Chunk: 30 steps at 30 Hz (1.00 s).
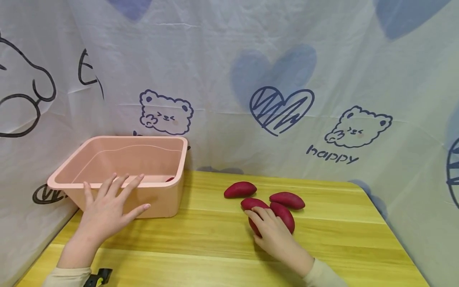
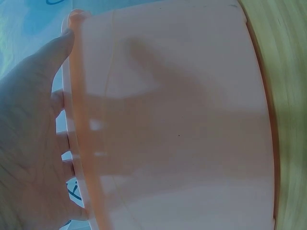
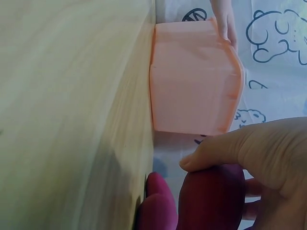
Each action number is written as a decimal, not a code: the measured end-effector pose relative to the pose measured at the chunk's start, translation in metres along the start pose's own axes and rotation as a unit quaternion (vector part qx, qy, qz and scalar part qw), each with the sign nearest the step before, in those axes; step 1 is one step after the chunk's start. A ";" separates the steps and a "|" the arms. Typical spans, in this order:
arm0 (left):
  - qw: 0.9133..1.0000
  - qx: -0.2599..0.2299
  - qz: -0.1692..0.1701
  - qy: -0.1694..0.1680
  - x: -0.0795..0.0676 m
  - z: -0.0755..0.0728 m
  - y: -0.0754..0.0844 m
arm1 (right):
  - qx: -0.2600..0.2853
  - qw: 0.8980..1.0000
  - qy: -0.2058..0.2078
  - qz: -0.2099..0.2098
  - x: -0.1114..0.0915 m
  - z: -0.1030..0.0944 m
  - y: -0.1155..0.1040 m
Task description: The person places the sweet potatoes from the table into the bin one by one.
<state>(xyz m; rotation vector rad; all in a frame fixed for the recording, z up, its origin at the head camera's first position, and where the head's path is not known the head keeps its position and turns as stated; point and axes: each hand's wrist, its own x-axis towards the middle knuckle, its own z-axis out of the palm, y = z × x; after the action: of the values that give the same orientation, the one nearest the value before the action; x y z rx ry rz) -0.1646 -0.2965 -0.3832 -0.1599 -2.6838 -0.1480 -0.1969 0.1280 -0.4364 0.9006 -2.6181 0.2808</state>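
My right hand [image 1: 276,235] grips a dark red-purple sweet potato [image 3: 211,199], with thumb and fingers round it in the right wrist view. Close by on the table lie several more: one sweet potato [image 1: 283,216] right beside the hand, another [image 1: 252,203] just past the fingertips, and two farther back, at left [image 1: 240,189] and right [image 1: 287,200]. The left hand [image 1: 107,213] has its fingers spread and fairly straight over the front rim of a pink plastic basin [image 1: 154,199]. Inside the basin a small bit of a red thing [image 1: 170,179] shows; the front wall hides the rest.
The basin stands at the left of a yellow wood-grain table [image 1: 215,247], close to the cloth. A pale cloth [image 1: 215,79] with printed hearts and bears hangs behind and at both sides. A black strap piece [image 1: 98,277] is at the left sleeve.
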 end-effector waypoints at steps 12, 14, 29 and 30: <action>1.000 -0.006 -0.003 -0.013 0.000 -0.003 0.001 | -0.006 0.998 0.027 -0.052 0.030 -0.003 -0.008; 1.000 -0.007 -0.003 -0.015 0.000 -0.004 0.000 | -0.008 0.998 0.029 -0.059 0.035 -0.004 -0.009; 1.000 -0.014 -0.003 -0.021 0.000 -0.008 0.001 | -0.027 0.994 0.022 -0.101 0.087 -0.024 -0.029; 1.000 -0.014 -0.003 -0.021 0.000 -0.009 0.001 | -0.027 0.994 0.024 -0.102 0.090 -0.026 -0.031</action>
<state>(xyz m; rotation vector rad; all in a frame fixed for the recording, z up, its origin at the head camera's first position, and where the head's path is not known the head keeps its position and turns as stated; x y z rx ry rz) -0.1612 -0.2967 -0.3753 -0.1655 -2.7260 -0.1860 -0.2373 0.0617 -0.3751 1.1181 -2.4529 0.1759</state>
